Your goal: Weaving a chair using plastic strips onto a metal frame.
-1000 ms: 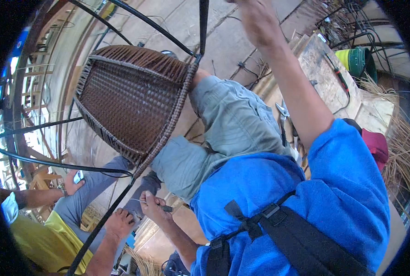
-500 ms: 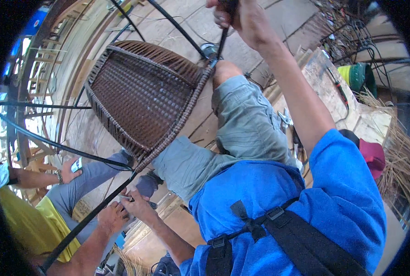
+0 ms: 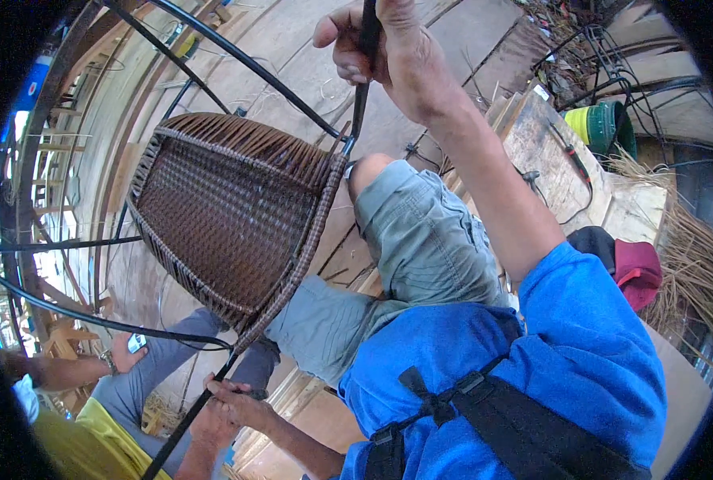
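Brown wickerwork (image 3: 220, 220) sits left of centre, woven right across, its rim (image 3: 315, 230) looking well bound, while the black bars (image 3: 260, 78) off it show bare; what's left there I can't tell! My right hand (image 3: 404, 64) is up at top centre, arm long, fingers curled round the upper bar (image 3: 360, 112); my left hand (image 3: 243, 408), lower left, folds round a dark handle (image 3: 257, 394) beside the lower bar (image 3: 182, 428)

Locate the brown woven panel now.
In the head view, the woven panel is left of centre, beside the grey-green shorts and below the right hand.
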Tool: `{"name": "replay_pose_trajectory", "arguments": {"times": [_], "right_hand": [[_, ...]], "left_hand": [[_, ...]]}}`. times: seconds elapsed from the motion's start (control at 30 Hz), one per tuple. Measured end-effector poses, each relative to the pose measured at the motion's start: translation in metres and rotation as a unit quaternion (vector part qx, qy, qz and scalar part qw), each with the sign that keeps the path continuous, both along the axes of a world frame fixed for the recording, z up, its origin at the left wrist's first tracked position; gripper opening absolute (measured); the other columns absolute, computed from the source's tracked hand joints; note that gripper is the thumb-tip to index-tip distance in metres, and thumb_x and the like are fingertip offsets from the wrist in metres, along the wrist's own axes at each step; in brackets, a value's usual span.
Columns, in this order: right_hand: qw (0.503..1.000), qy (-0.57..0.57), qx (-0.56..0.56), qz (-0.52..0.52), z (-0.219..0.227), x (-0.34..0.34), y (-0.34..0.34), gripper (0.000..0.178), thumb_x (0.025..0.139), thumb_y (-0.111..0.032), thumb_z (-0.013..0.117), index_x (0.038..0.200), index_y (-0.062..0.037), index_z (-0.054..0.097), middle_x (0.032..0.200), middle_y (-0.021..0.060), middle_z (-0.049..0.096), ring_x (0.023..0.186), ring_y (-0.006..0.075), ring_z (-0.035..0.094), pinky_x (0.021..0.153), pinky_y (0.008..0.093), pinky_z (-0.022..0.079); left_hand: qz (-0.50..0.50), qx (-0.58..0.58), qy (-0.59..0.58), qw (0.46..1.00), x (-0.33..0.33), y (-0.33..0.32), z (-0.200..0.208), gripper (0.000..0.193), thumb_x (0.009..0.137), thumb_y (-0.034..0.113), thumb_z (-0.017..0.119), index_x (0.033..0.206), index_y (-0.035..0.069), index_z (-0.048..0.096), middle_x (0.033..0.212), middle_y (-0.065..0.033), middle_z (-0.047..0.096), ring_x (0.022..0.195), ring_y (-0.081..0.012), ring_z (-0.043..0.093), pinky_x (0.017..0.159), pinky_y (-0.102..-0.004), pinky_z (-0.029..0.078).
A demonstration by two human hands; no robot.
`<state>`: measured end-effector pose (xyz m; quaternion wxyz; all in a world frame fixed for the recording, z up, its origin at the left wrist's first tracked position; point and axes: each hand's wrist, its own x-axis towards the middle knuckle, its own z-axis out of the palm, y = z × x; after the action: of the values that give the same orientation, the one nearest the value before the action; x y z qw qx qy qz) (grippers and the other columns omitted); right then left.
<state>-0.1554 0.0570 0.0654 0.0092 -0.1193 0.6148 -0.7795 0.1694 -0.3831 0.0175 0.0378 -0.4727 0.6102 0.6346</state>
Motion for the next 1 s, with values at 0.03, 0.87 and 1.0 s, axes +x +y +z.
{"name": "replay_pose_trajectory", "arguments": {"times": [0.03,0.87,1.0], "right_hand": [[1.0,0.011,-0.001,0.009,0.001,0.0,-0.002,0.081,0.082,-0.077,0.022,0.087,-0.0053,0.059,0.063,-0.0024,0.044,0.057,0.0077,0.039,0.053,0.0215,0.031],[0.997,-0.025,-0.048,-0.063,-0.036,-0.016,0.05,0.101,0.067,-0.085,0.041,0.113,0.0032,0.057,0.072,-0.0011,0.039,0.067,0.0143,0.036,0.073,0.0323,0.039],[0.998,0.003,-0.063,0.003,-0.033,-0.035,0.063,0.096,0.071,-0.083,0.039,0.112,0.0031,0.057,0.077,0.001,0.044,0.071,0.0159,0.04,0.073,0.0319,0.039]], "left_hand": [[0.033,-0.14,0.059,0.988,0.0,0.017,-0.012,0.039,0.093,0.038,0.045,0.112,0.004,0.05,0.077,-0.0035,0.045,0.068,-0.0144,0.044,0.063,-0.0279,0.035],[0.08,-0.299,0.081,0.947,-0.022,0.097,0.006,0.01,0.091,0.01,0.056,0.099,0.004,0.058,0.064,0.0019,0.049,0.047,-0.0049,0.045,0.041,-0.0199,0.034],[0.046,-0.289,0.169,0.941,-0.025,0.099,0.003,0.028,0.09,0.027,0.062,0.079,0.001,0.06,0.058,-0.0007,0.053,0.043,-0.0057,0.043,0.038,-0.0209,0.033]]}}
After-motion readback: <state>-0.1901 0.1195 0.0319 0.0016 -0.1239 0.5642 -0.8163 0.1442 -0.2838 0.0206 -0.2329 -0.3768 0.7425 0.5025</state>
